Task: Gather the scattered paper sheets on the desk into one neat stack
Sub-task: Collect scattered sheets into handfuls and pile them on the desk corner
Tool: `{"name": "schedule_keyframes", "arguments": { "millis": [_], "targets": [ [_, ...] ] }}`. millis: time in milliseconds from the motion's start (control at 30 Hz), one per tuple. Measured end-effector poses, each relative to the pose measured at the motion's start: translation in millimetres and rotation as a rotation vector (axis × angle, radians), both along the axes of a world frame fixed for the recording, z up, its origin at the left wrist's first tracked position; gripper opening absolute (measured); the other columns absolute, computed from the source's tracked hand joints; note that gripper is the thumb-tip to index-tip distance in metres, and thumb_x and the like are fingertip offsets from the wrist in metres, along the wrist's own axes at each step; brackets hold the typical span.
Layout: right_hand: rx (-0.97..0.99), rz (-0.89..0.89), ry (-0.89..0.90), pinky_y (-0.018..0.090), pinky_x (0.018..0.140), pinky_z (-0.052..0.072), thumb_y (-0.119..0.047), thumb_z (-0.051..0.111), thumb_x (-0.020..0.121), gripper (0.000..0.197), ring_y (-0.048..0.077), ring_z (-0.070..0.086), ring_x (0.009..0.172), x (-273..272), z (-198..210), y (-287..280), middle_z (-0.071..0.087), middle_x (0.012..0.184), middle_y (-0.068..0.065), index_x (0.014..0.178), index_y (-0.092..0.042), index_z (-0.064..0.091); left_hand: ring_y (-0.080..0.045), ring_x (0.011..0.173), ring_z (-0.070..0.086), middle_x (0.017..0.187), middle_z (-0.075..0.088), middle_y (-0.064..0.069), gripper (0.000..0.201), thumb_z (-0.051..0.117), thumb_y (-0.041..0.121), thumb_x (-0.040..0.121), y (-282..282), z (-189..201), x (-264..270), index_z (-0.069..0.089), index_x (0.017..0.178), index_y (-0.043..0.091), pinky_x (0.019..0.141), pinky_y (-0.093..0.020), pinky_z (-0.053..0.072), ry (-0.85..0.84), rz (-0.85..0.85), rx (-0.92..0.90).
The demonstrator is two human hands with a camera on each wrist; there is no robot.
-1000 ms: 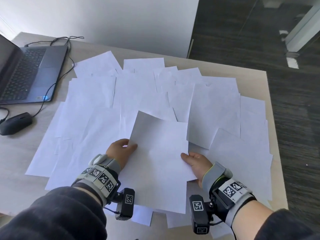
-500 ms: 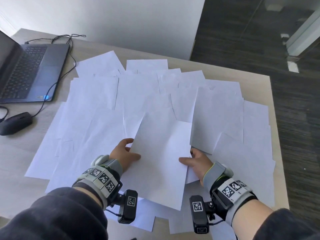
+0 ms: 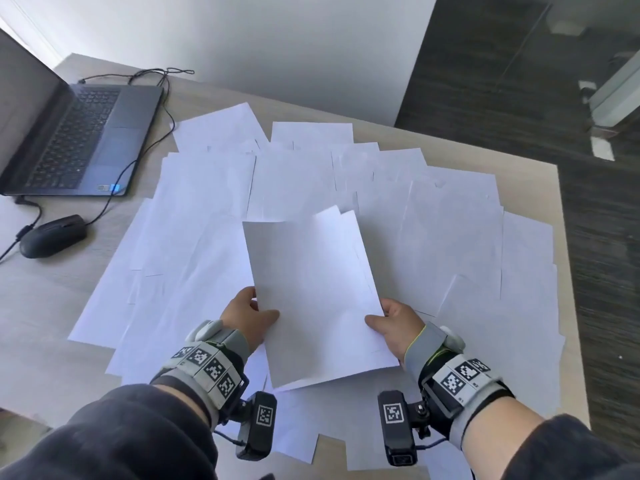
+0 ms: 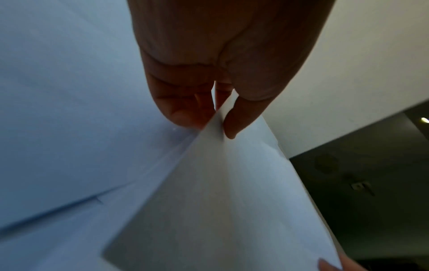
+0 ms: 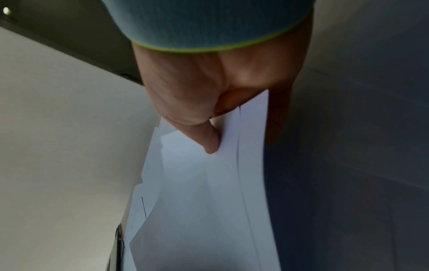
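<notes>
Many white paper sheets [image 3: 194, 237] lie overlapped across the wooden desk [image 3: 31, 306]. Above them I hold a small bundle of sheets [image 3: 311, 292], lifted and tilted, with two far corners showing. My left hand [image 3: 251, 311] pinches its left edge, thumb on top; in the left wrist view the left hand [image 4: 216, 117] has thumb and fingers closed on the held bundle [image 4: 220, 201]. My right hand [image 3: 391, 318] grips the right edge, and in the right wrist view the right hand [image 5: 216, 135] has its thumb on the held bundle [image 5: 204, 192], fingers beneath.
An open dark laptop [image 3: 69, 140] sits at the desk's far left with a cable [image 3: 152, 140] running to a black mouse [image 3: 52, 235]. The desk's right edge [image 3: 571, 306] drops to dark carpet. A white wall stands behind.
The held bundle has turned from leaning right to nearly straight and risen toward me. Both hands stayed on its edges and came slightly closer together.
</notes>
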State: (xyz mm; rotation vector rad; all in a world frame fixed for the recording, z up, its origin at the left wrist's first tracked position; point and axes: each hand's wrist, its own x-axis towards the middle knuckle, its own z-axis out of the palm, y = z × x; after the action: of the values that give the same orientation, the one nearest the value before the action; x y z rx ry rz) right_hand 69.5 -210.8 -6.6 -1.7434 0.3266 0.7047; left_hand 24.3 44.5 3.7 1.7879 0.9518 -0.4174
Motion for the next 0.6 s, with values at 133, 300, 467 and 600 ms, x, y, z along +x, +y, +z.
{"name": "schedule_keyframes", "arguments": {
  "millis": [133, 300, 467, 600],
  "targets": [
    [0.159, -0.113, 0.0, 0.035, 0.082, 0.057, 0.007, 0.051, 0.093, 0.027, 0.023, 0.069, 0.086, 1.6, 3.3, -8.2, 0.074, 0.096, 0.004, 0.104, -0.01, 0.068, -0.022, 0.095, 0.063, 0.111, 0.062, 0.001, 0.053, 0.076, 0.038, 0.084, 5.4, -1.3, -3.8, 0.055, 0.131, 0.028, 0.079, -0.035, 0.051, -0.079, -0.05, 0.089],
    [0.262, -0.153, 0.015, 0.036, 0.082, 0.056, 0.008, 0.048, 0.093, 0.03, 0.024, 0.07, 0.09, 3.5, 5.7, -20.7, 0.074, 0.102, 0.009, 0.11, -0.009, 0.066, -0.027, 0.092, 0.074, 0.115, 0.073, -0.007, 0.053, 0.073, 0.037, 0.09, -4.7, 2.0, -2.2, 0.056, 0.136, 0.014, 0.064, -0.034, 0.06, 0.013, 0.145, -0.389],
    [0.216, -0.124, -0.023, 0.027, 0.072, 0.056, 0.002, 0.051, 0.095, 0.023, 0.018, 0.069, 0.077, 7.3, 11.2, -20.7, 0.074, 0.088, 0.004, 0.102, -0.012, 0.068, -0.037, 0.101, 0.072, 0.111, 0.075, -0.015, 0.031, 0.067, 0.018, 0.095, -19.3, -7.1, -3.6, 0.064, 0.124, 0.006, 0.086, -0.051, 0.059, 0.039, 0.144, -0.465],
    [-0.361, -0.022, -0.283, 0.026, 0.076, 0.052, -0.028, 0.062, 0.089, 0.005, 0.015, 0.065, 0.082, 19.9, 3.8, -37.8, 0.07, 0.09, -0.006, 0.091, -0.029, 0.066, -0.036, 0.096, 0.072, 0.098, 0.077, -0.01, 0.014, 0.068, 0.024, 0.087, -6.2, -15.5, 1.1, 0.071, 0.099, 0.019, 0.096, -0.056, 0.055, 0.008, 0.122, -0.227]
  ]
}}
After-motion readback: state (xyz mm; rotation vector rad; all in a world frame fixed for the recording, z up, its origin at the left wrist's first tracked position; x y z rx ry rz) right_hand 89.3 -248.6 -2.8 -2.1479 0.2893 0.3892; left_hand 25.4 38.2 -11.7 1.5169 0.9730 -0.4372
